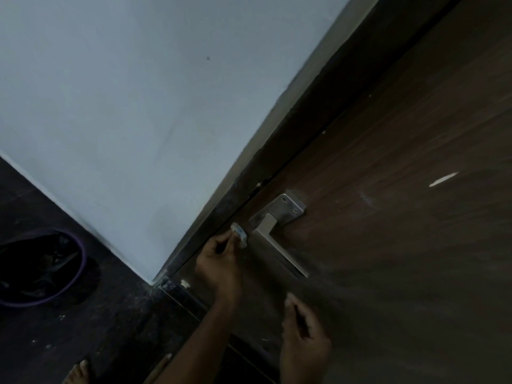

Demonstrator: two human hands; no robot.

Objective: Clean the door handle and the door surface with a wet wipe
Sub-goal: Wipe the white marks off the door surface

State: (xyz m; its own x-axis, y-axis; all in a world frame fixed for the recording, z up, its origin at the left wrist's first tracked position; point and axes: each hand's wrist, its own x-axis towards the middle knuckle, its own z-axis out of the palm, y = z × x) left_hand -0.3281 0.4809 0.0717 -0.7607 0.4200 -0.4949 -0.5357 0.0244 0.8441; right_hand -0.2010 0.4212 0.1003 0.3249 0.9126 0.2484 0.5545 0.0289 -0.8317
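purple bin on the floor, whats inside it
The purple bin by the wall holds a black plastic liner, crumpled and glossy. Nothing else shows inside; the frame is dim and the liner's folds cover whatever may lie beneath them.

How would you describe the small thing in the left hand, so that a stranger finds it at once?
Start at the dark brown wooden door and find its silver metal lever handle. Just left of the handle, the left hand pinches a small folded pale blue-white wet wipe. It is the only soft, pale thing there; the right hand is empty.
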